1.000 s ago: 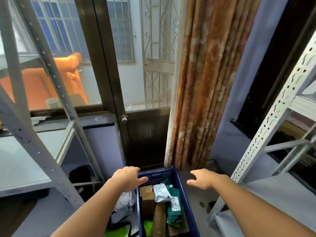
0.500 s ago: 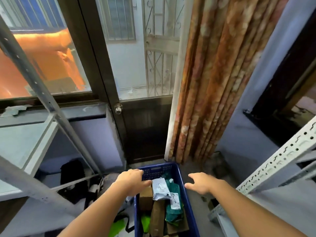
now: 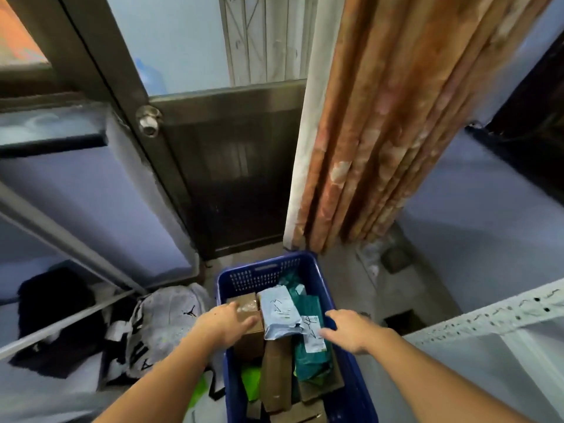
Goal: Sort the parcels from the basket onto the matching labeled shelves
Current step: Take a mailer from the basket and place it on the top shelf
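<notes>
A blue plastic basket (image 3: pixel 262 274) stands on the floor below me, filled with several parcels. My left hand (image 3: pixel 224 326) rests on a brown cardboard box (image 3: pixel 244 306) at the basket's left side, fingers spread over its top. My right hand (image 3: pixel 351 331) hovers over a green mailer bag (image 3: pixel 311 361) with a white label, fingers apart and touching the label's edge. Between the hands lies a light grey-blue mailer (image 3: pixel 279 312) with handwriting. A long brown box (image 3: pixel 276 374) lies lower in the basket.
A metal shelf post (image 3: pixel 488 315) and shelf board stand at the right. On the left is another shelf frame (image 3: pixel 67 239) with black clothing (image 3: pixel 55 300) and a grey bag (image 3: pixel 164 319) beneath. A dark door (image 3: pixel 232 178) and an orange curtain (image 3: pixel 381 132) stand ahead.
The view has tipped down and closer to the basket. Both hands have dropped from the basket's rim onto the parcels inside, the left onto the brown box, the right onto the green mailer.
</notes>
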Tool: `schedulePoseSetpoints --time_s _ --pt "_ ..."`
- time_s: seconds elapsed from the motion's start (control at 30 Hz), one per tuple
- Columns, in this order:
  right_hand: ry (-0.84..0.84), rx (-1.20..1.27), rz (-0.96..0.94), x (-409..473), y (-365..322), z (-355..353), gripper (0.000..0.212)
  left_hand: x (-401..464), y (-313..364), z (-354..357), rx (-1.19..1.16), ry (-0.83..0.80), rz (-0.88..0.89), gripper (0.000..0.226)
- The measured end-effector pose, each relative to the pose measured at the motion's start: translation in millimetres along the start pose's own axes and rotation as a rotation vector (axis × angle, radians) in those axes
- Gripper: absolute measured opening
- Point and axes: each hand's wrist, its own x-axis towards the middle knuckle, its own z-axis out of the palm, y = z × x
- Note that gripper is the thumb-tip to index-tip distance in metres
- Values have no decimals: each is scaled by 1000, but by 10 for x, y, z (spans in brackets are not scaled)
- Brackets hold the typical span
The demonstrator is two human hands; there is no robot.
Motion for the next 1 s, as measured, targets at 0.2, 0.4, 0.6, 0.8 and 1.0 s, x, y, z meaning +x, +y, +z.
schedulePoseSetpoints --time_s 0.2,0.4,0.6,0.8,1.0 --pt "59 162 50 1179 172 713 70 966 -158 860 -193 10 -107 85" --pt "130 474 173 2167 282 1410 56 1677 -90 1695 -554 -20 -225 70" --pt "153 837 339 2730 315 1827 46 2142 -11 2270 -895 -8 -347 71" --pt "172 1204 383 2709 175 2059 24 2106 195 2349 -1139 14 -399 47" --pt "194 1196 314 2089 -122 1959 7 1648 190 2110 -1512 123 -602 18"
